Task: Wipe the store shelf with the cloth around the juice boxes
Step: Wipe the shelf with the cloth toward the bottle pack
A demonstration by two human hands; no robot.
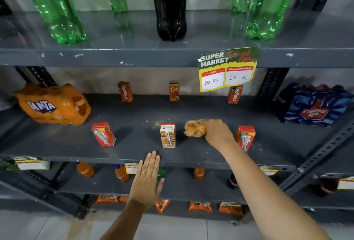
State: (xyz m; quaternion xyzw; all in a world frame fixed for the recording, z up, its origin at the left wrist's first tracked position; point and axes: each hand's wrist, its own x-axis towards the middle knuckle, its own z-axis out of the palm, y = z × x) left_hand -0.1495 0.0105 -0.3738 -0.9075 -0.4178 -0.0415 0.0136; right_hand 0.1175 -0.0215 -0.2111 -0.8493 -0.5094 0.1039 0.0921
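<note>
Grip on the right hand [216, 132] is closed around a bunched orange cloth [195, 128], pressed to the middle shelf [134, 149] between the centre front juice box [168, 135] and the right front Maaza box [245, 137]. Cloth sits just right of the centre box, apart from it, about midway between front edge and back. Left hand [147, 180] is flat, fingers together, holding nothing, hovering at the shelf's front edge below the centre box; contact with the edge unclear.

Six juice boxes stand upright in two rows: left front Maaza box [103, 134], centre and right at front; three more near the back edge, Maaza [125, 91], Real [174, 91], Maaza [235, 94]. Fanta pack [53, 105] at the left end, blue Thums Up pack [314, 105] at the right end. Orange-brown smudge [158, 123] on the shelf just behind-left of the centre box, apparently dirt left to wipe.

Judgement: wiping is under way, most of the shelf probably not yet covered. To do it well: keep the cloth flat down, curve behind the centre box to catch the smudge, skirt each carton without nudging it; these light boxes would tip easily. Free hand could steady a box if the cloth crowds it.
</note>
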